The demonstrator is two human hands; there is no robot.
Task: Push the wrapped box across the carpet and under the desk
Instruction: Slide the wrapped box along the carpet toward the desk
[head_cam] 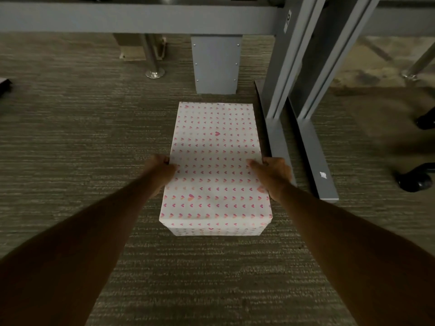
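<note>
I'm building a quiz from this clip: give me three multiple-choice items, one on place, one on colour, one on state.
1. The grey desk leg stands where from the wrapped box?
A. right of it
B. left of it
C. on top of it

2. The box's paper is white with
A. blue stars
B. pink hearts
C. green stripes

3. The box is
A. lifted
B. flat on the carpet, held at both sides
C. torn open

Key: 1 A, the leg rises by its right side. 2 B, hearts cover it. 3 B, left hand and right hand grip its edges.
</note>
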